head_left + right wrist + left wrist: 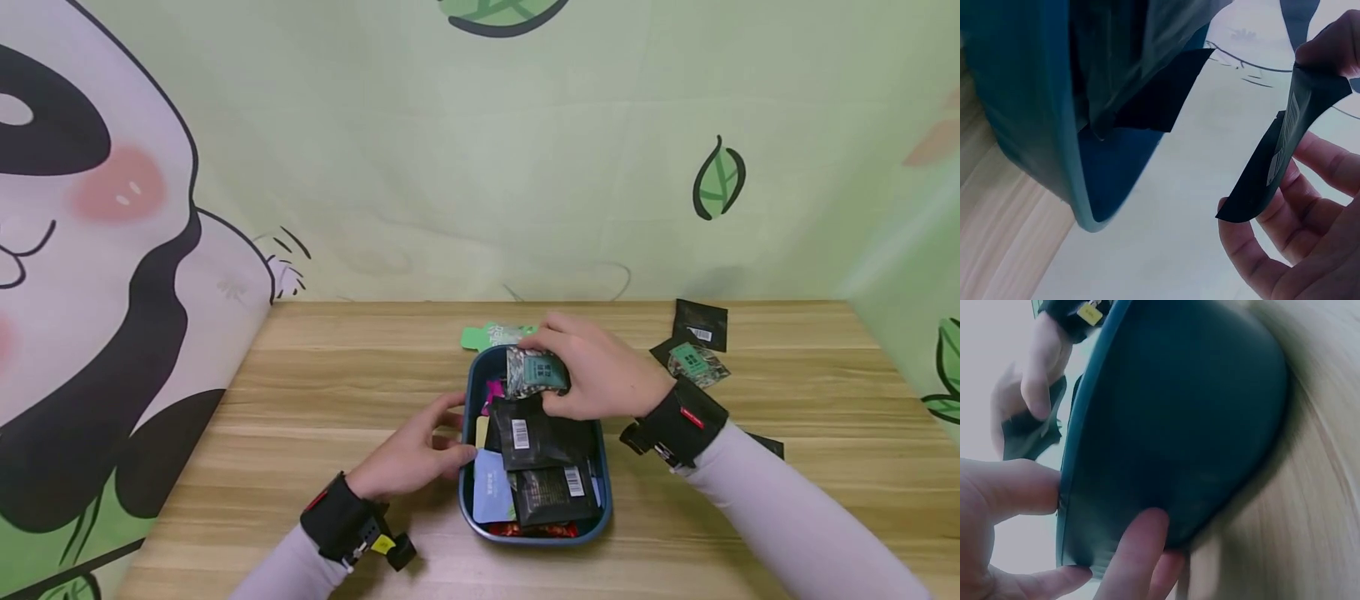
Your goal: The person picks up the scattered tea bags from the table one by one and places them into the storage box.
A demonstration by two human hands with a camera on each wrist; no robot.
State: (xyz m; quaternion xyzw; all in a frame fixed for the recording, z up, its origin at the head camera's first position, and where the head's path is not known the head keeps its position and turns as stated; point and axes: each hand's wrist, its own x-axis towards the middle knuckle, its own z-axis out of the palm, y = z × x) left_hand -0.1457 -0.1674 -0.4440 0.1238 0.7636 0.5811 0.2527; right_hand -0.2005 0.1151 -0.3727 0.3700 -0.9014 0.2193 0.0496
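Note:
A dark blue rounded bin (pixel 537 540) stands upright on the table, filled with small packets. My left hand (pixel 416 450) holds its left side, thumb at the rim and fingers against the outer wall. Over the far end of the bin, my right hand (pixel 592 367) pinches a sachet (pixel 537 371) with a mottled face and a green label; its black back with a barcode shows in the right wrist view. Inside the bin lie black sachets (pixel 553 497) with barcodes, a light blue packet (pixel 492 487), something pink (pixel 492 395) and red wrappers (pixel 534 529).
Behind the bin lies a green packet (pixel 487 335). To the right, on the wooden table (pixel 345 367), are a black sachet (pixel 701 323) and a green-labelled one (pixel 693 362). Another dark packet (pixel 768 446) is partly hidden by my right forearm. A printed backdrop (pixel 525 200) rises behind the table.

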